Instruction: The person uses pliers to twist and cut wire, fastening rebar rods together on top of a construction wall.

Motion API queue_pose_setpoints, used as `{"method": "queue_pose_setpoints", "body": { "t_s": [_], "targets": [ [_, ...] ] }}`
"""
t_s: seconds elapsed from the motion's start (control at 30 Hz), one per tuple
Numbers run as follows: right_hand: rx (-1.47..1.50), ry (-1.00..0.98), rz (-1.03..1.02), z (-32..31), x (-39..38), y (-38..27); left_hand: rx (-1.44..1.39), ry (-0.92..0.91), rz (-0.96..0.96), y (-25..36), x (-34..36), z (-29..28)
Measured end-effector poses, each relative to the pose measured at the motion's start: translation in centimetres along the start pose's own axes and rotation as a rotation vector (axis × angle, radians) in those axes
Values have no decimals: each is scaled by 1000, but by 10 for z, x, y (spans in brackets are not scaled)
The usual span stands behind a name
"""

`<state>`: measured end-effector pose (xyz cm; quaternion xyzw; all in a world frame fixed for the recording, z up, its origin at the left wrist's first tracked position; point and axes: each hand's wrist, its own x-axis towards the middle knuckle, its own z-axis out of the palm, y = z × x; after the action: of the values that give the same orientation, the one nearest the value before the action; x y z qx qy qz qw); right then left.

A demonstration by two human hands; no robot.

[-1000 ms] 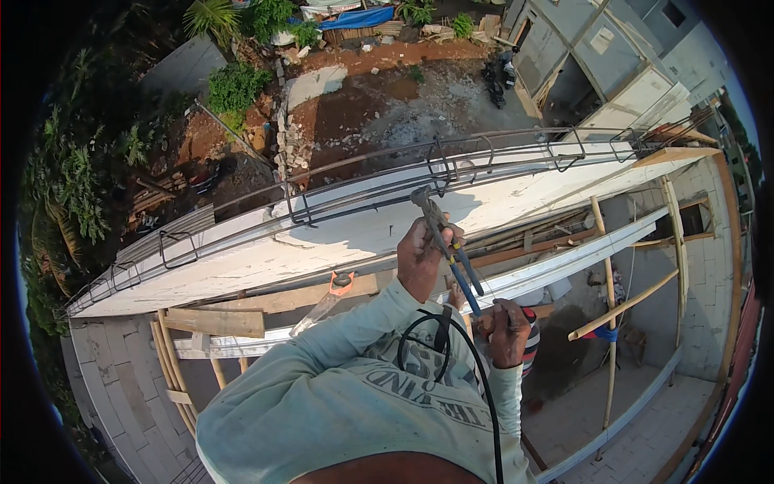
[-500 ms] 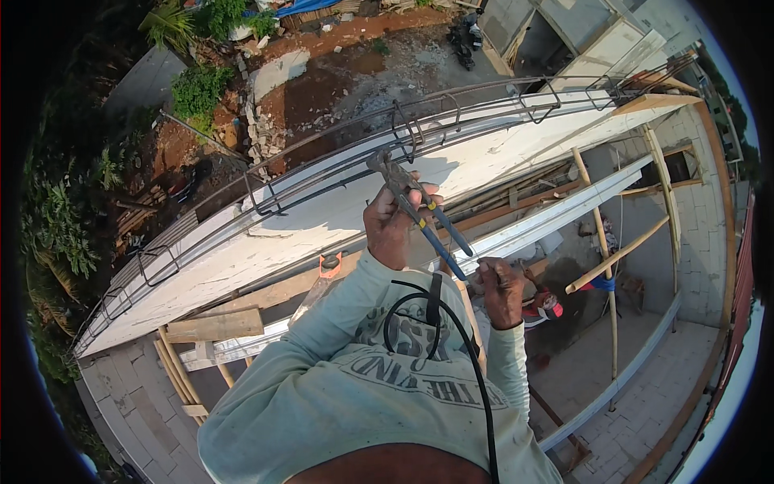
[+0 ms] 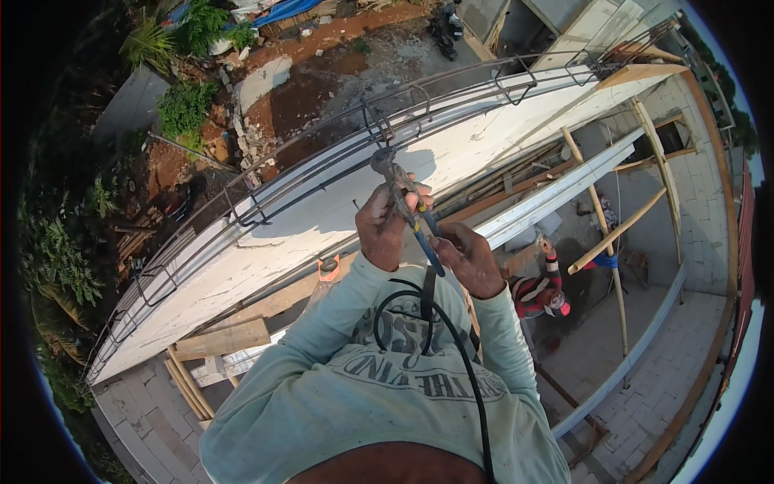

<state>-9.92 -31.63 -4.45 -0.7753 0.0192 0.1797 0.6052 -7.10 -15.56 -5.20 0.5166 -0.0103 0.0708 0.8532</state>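
Note:
My left hand [image 3: 383, 226] is closed around the pliers [image 3: 403, 198], just below their dark metal head, with the blue and yellow handles pointing down. My right hand [image 3: 472, 262] has closed on the lower handles. A black cord [image 3: 451, 323] hangs looped over the front of my pale long-sleeved shirt. Just beyond the pliers, a steel rebar cage [image 3: 266, 211] with square stirrups runs along the top of a white wall [image 3: 451, 177].
The wall drops toward a dirt yard [image 3: 339, 77] with rubble. Below right, a co-worker [image 3: 542, 294] in a red cap stands among bamboo poles [image 3: 622, 234] and a pale metal beam [image 3: 556, 194]. An orange-handled saw [image 3: 328, 270] lies on planks left of my hands.
My left hand and the pliers have shifted left. My right hand has moved up and left onto the handles. The co-worker below has come further into view with an arm raised.

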Motion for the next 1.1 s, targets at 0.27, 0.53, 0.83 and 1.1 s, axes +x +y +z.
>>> {"method": "queue_pose_setpoints", "body": {
  "t_s": [0.27, 0.53, 0.83, 1.1],
  "targets": [
    [-365, 312, -283, 25, -4, 1, 59, -2, 86, -11, 0, -12],
    [-282, 547, -430, 16, -12, 22, 100, -20, 173, -22, 11, 6],
    [-564, 718, -426, 16, -33, 19, 182, 119, 284, -24, 14, 18],
    [-178, 676, -331, 12, -18, 57, 217, 202, 290, -22, 23, 32]
  ]
}}
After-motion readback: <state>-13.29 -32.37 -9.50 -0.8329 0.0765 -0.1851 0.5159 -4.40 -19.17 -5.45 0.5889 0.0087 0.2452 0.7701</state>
